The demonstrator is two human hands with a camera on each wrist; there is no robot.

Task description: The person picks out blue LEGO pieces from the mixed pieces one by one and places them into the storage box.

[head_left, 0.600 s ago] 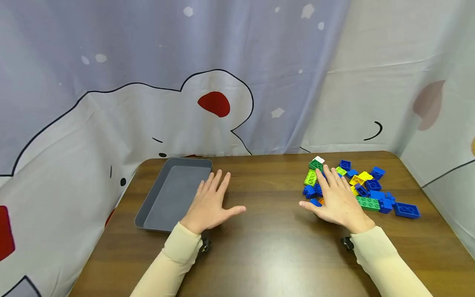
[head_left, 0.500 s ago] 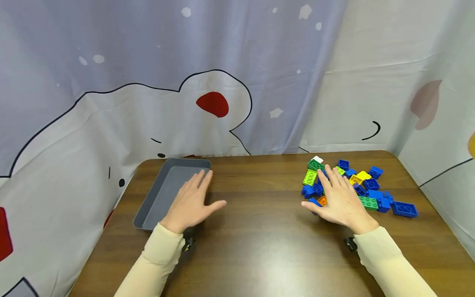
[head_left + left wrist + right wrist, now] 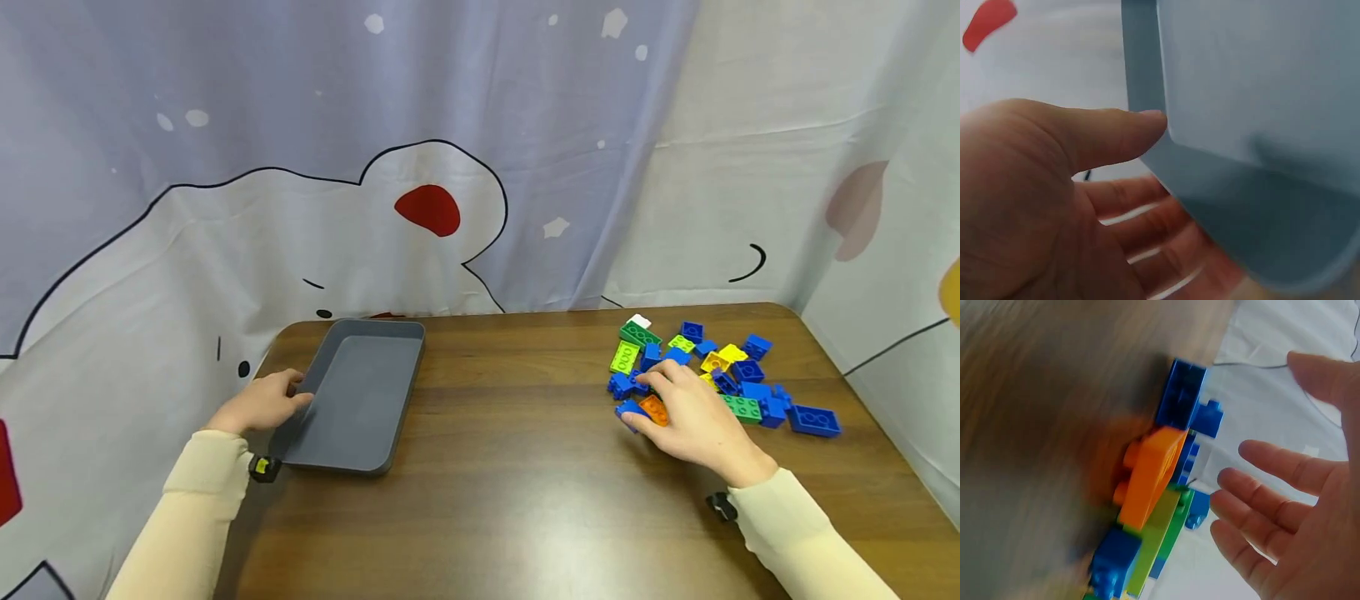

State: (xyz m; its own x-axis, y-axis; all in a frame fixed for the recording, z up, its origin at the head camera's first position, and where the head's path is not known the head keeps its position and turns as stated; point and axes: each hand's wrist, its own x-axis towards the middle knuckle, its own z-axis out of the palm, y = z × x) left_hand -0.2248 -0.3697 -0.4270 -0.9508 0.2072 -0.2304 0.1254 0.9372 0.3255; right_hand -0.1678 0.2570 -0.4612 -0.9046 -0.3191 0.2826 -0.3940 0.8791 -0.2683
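Note:
My left hand (image 3: 258, 404) is beside the left wall of a grey tray (image 3: 360, 457). In the left wrist view, the thumb (image 3: 1119, 134) overlaps the tray's rim from above, while the other fingers extend along the outer side, partly hidden behind it. Over the near left part of a brick pile hovers my right hand (image 3: 697, 421), fingers slightly bent and spread, holding nothing. Closest to its thumb are a blue brick (image 3: 630, 408) and an orange brick (image 3: 655, 410). The right wrist view shows this orange brick (image 3: 1150, 478) apart from the fingertips.
Green, yellow, white and blue toy bricks lie around the right hand, with a long blue brick (image 3: 815, 421) at the pile's right end. Brown tabletop (image 3: 510, 400) stretches between tray and pile. A patterned curtain (image 3: 555, 150) hangs behind the table.
My left hand has swung left, from over the tray's right side to its left wall. My right hand has lowered slightly towards the bricks, its fingers bending. Tray and bricks look unmoved.

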